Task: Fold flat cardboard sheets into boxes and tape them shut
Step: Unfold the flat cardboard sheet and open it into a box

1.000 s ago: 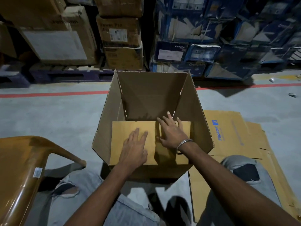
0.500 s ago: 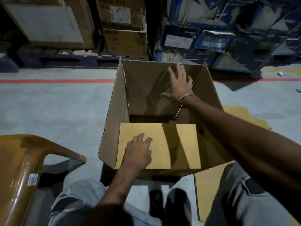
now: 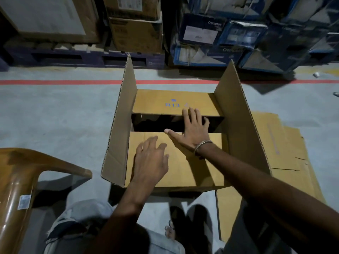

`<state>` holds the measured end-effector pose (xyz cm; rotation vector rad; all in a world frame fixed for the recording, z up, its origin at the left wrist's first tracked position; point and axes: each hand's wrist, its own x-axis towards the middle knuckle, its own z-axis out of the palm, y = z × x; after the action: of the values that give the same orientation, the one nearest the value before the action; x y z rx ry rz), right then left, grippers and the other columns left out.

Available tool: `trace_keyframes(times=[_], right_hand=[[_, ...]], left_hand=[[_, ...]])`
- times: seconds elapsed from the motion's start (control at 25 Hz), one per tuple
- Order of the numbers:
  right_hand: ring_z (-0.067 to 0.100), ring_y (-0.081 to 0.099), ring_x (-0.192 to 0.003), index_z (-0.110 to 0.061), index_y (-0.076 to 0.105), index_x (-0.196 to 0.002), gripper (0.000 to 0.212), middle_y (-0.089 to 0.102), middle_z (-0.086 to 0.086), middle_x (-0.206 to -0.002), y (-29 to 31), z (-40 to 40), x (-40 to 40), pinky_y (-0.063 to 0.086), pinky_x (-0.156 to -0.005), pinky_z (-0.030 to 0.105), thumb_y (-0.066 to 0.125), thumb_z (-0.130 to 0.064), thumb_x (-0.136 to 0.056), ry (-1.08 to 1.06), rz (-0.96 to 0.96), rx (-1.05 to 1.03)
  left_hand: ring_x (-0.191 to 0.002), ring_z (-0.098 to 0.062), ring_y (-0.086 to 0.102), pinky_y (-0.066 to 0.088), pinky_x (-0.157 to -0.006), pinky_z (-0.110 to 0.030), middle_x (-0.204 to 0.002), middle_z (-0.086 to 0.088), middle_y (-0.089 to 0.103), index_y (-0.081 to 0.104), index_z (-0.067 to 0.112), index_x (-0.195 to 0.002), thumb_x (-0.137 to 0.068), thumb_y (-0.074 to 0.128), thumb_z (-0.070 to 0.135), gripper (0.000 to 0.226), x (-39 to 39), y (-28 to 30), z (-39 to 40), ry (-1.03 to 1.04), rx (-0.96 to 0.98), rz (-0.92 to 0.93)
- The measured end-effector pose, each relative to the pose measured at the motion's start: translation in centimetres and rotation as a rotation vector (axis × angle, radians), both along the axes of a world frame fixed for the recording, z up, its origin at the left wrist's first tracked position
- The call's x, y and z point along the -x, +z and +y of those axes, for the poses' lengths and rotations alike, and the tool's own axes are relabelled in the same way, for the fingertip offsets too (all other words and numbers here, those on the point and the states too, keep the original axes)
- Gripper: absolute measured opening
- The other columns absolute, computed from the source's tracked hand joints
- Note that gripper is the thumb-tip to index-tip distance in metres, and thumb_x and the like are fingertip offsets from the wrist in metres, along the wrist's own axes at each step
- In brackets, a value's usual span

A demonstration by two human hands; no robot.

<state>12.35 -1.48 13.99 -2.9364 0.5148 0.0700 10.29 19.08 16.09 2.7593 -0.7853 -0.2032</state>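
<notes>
Box half closed: near flap & far flap folded in, side flaps upright. Left hand & right hand press flat, fingers spread, gripping nothing. Side flaps, taping left.

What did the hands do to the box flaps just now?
The right hand reached to the far flap, which stood upright, and brought it down flat; its fingers now lie on that flap's edge, across the gap. The left hand stayed flat on the near flap, shifting slightly. Nothing was gripped. The two side flaps still stand up, and the flat sheets on the floor have not moved.
</notes>
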Motion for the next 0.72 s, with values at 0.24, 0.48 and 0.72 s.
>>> trace_keyframes(times=[0.24,0.48,0.72], right_hand=[[0.026,-0.005,-0.159,-0.022,0.003,-0.166,0.108,0.0,0.005,-0.174,-3.6,0.1,1.1,0.007,-0.123,0.061,0.0,-0.093,-0.084,0.007,0.136,-0.015],[0.027,-0.018,-0.158,-0.019,-0.008,-0.165,0.105,-0.019,0.009,-0.171,1.9,-0.4,4.1,0.008,-0.124,0.065,0.047,-0.073,-0.095,0.026,0.183,-0.135],[0.029,0.004,-0.159,-0.02,0.027,-0.161,0.08,0.01,0.014,-0.171,10.6,-0.4,14.5,0.015,-0.123,0.054,0.057,-0.054,-0.094,-0.254,-0.432,0.074]], left_hand=[[-0.157,-0.031,0.02,0.017,-0.126,-0.051,-0.165,-0.011,0.035,0.049,0.025,-0.15,-0.102,0.054,0.039,0.05,0.8,10.4,1.7,0.33,0.296,-0.475],[-0.147,-0.041,0.034,0.045,-0.107,-0.056,-0.167,-0.021,0.02,-0.005,0.013,-0.165,-0.097,0.063,0.048,0.102,1.6,9.1,2.4,0.359,0.124,-0.03],[-0.151,-0.035,0.031,0.041,-0.112,-0.051,-0.171,-0.015,0.016,-0.013,0.011,-0.164,-0.103,0.052,0.05,0.097,4.3,5.9,-2.1,0.135,0.163,0.157]])
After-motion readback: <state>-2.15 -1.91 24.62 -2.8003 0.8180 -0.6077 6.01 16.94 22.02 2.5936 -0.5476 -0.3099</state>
